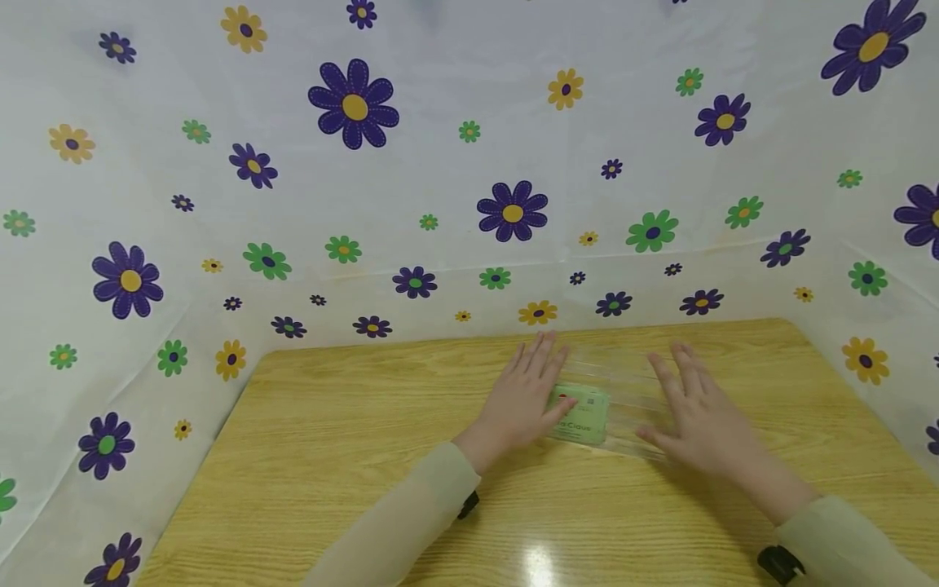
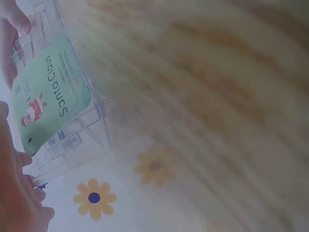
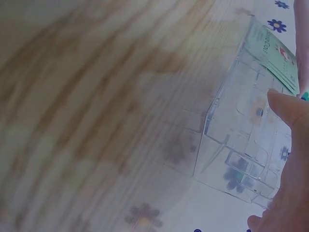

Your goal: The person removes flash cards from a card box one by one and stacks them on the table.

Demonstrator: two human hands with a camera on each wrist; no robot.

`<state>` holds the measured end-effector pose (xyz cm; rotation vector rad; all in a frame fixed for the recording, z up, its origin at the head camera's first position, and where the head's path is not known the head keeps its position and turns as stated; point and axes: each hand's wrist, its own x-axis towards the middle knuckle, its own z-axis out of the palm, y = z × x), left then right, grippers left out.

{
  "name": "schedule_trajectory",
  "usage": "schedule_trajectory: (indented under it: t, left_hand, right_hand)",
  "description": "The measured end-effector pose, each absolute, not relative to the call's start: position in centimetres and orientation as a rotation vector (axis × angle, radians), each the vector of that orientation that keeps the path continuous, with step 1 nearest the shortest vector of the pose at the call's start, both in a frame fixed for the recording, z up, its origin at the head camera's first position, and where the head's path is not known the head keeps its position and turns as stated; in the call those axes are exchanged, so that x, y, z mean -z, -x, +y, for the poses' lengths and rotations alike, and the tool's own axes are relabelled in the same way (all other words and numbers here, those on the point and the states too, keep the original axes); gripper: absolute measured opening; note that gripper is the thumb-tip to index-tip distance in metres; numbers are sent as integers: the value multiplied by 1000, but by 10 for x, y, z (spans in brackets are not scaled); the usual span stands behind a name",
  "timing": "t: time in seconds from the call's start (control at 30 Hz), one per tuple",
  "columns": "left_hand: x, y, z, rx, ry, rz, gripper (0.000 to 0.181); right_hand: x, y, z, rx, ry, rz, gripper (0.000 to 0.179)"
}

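Note:
A clear plastic organizer box (image 1: 632, 401) with divided compartments sits on the table toward its far edge. In its left part lie pale green cards (image 1: 596, 425) printed "Santa Claus"; the left wrist view shows a small Santa picture and a punched hole in the top card (image 2: 72, 94). My left hand (image 1: 517, 403) lies at the box's left end, fingers extended, thumb over the cards. At the right end is my right hand (image 1: 704, 416), its fingers spread and straight. Around the box's bare compartments (image 3: 241, 130), the right wrist view shows that thumb and fingertips close to the edges.
The wood-grain table (image 1: 352, 456) reaches a white cloth (image 1: 440, 179) with purple, yellow and green flowers, which hangs at the back and both sides. A dark strap (image 1: 781, 564) sits at the right wrist, and another dark piece (image 1: 468, 505) at the left.

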<state>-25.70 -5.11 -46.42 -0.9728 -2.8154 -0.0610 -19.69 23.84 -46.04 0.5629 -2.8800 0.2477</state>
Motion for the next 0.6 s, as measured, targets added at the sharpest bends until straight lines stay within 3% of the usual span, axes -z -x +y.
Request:
schedule_trajectory:
  t: [0.6]
  left_hand:
    - [461, 259, -70, -8, 992, -2807, 83]
  right_hand:
    - [462, 205, 224, -251, -642, -2841, 113]
